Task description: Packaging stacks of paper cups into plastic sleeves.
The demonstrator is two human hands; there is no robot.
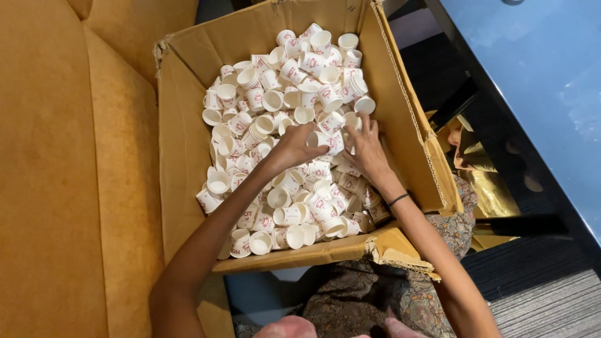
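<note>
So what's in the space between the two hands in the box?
In the head view, small white paper cups with red print fill the gap between the left hand and the right hand, inside the brown cardboard box.

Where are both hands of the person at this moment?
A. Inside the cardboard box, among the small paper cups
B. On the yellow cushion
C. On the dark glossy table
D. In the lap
A: the left hand and right hand both reach into the cardboard box and touch the paper cups.
</note>
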